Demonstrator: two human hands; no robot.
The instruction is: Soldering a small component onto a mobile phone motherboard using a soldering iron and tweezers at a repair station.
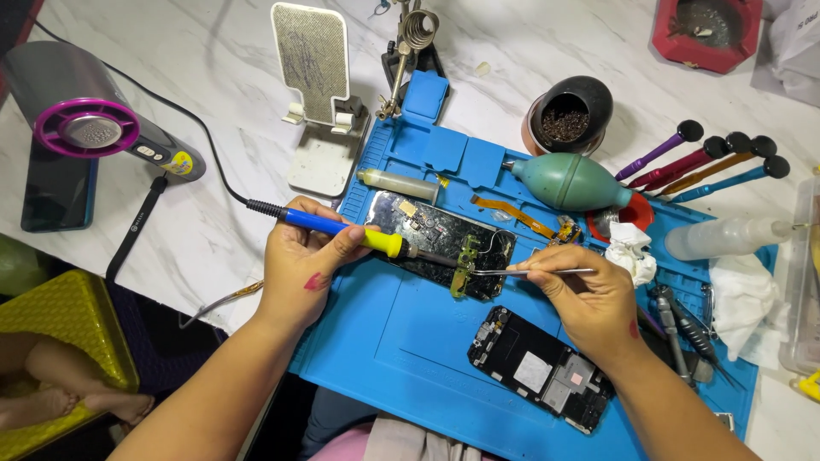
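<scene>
The opened phone (440, 243) lies face down near the middle of the blue work mat (401, 333), its dark inner side up, with a small green circuit strip (465, 266) standing at its near right edge. The left hand (301, 265) grips a soldering iron (359, 235) by its blue and yellow handle, fingers curled tight around it with the thumb pressed on top; the metal tip reaches across the phone to the green strip. The right hand (581, 299) pinches a pair of tweezers (530, 271) between thumb and forefinger, and the tweezer points meet the same strip from the right.

Just near of the phone, on the mat, lies a second phone frame (540, 369) with its parts exposed, partly under the right wrist. Far of the phone sit a clear tube (399, 183), an orange ribbon cable (517, 213) and a green rubber air blower (571, 181). At the far right a row of coloured screwdrivers (700, 162) rests beside a dark jar (568, 115). A white phone stand (318, 102) stands on the marble desk (196, 222) to the far left of the mat, and a grey and purple hair dryer (94, 119) lies further left.
</scene>
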